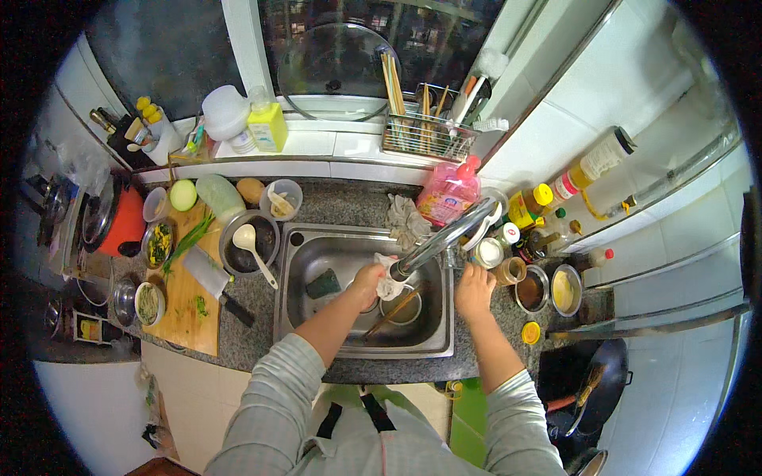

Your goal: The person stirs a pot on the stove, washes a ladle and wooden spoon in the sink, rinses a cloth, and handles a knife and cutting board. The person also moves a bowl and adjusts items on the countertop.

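My left hand (366,285) grips a crumpled white cloth (390,284) under the spout of the chrome faucet (437,237), above the steel sink (309,260). In the basin lie a dark green scouring pad (323,284), a round metal bowl (409,310) and wooden chopsticks (387,315). My right hand (474,293) is at the sink's right edge, close to the faucet base and a white-lidded jar (489,253). Its fingertips are partly hidden, so whether it holds anything is unclear. A gray rag (408,220) lies behind the sink.
On the left, a wooden cutting board (184,324) bears a cleaver (205,271) and green onions (191,241). A ladle (253,247) rests in a bowl beside it. Several sauce bottles and bowls stand at right, near a wok (607,381). A pink detergent bottle (446,193) stands behind the faucet.
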`<state>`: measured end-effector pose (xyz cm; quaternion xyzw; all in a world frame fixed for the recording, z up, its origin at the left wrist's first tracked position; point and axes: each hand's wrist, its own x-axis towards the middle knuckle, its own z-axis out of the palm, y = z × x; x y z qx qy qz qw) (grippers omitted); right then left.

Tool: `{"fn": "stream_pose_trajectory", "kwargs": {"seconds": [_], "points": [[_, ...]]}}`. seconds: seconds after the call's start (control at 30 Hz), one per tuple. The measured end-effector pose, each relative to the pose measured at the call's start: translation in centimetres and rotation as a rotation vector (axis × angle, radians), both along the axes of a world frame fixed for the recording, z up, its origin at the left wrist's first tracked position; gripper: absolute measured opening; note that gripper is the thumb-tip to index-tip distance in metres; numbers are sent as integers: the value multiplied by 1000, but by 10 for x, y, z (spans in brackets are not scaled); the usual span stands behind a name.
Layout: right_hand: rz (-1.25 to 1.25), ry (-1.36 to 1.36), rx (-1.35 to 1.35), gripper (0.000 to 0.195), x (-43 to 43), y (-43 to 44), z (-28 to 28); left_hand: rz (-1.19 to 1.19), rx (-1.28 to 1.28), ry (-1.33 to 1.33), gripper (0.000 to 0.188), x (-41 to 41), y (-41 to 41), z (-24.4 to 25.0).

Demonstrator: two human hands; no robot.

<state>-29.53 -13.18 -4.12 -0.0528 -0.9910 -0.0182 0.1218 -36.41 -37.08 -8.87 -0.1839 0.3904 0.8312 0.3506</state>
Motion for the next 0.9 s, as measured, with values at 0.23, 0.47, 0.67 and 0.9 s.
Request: {"fn": "stream_pose_trajectory", "kwargs": {"seconds": [0.23, 0.47, 0.67, 0.9], "points": [[196, -45, -937, 28, -1, -104, -26, -58, 7, 40, 53, 9, -11, -7], [62, 13, -996, 11, -30, -121, -49, 213, 5, -217, 36, -2, -53, -38], [-317, -328, -1756, 22, -30, -109, -42, 300, -300, -246, 37, 6, -83, -54], [-71, -596, -1273, 16, -32, -93, -16, -306, -741, 301, 44, -1, -114, -46]]}}
